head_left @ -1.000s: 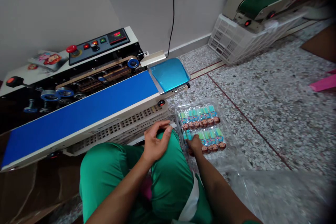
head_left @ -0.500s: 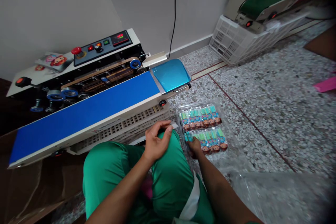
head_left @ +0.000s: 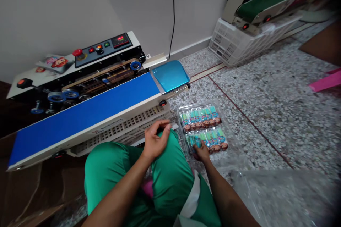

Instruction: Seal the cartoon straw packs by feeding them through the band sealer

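My left hand (head_left: pixel 156 140) rests on my green-clad knee (head_left: pixel 170 156), its fingers loosely curved and nothing visible between them. A clear plastic tray (head_left: pixel 229 138) lies on the floor to the right of my knee. Two rows of small doll-shaped figures (head_left: pixel 205 115) with brown heads and blue-green bodies fill much of it. Down at the left end of the nearer row, my right hand (head_left: pixel 203 151) has its fingers closed around a doll-shaped figure (head_left: pixel 196 140). The hand hides the lower part of that figure.
A sealing machine with a blue conveyor belt (head_left: pixel 93 113) and blue end plate (head_left: pixel 172 76) stands left and ahead. White crates (head_left: pixel 234 42) hold a second machine with a green belt (head_left: pixel 277 0). Clear plastic (head_left: pixel 282 195) lies at lower right; a cardboard box (head_left: pixel 21 191) at lower left.
My right hand has shifted slightly right along the nearer row, fingers still among the figures. My left hand stays on the knee. The view has turned a little to the right.
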`<act>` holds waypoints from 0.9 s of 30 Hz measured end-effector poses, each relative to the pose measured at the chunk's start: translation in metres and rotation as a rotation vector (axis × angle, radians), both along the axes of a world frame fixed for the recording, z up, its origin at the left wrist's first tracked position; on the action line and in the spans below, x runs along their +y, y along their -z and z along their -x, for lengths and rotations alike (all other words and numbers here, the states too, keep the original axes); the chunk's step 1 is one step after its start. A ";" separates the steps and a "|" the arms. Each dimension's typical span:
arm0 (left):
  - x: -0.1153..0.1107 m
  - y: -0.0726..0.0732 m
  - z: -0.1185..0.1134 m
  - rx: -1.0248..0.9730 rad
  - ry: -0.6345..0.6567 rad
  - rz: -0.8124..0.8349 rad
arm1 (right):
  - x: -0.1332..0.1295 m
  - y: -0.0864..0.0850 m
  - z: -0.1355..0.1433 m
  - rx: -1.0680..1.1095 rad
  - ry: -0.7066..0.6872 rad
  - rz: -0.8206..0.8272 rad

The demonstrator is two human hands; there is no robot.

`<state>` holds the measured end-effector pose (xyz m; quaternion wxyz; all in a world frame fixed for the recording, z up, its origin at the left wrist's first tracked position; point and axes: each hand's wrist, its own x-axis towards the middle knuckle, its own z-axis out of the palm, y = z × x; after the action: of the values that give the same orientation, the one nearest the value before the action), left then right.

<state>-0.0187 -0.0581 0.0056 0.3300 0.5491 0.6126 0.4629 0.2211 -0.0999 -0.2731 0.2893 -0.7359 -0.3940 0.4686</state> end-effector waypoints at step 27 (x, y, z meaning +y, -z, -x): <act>0.069 -0.094 0.125 -0.374 -0.014 -0.107 | 0.183 -0.354 0.250 0.731 -0.729 -0.781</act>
<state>-0.1440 0.0111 0.0995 0.4049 0.4660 0.5190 0.5912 -0.0287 0.0836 0.0807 0.4735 -0.1884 -0.6362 0.5792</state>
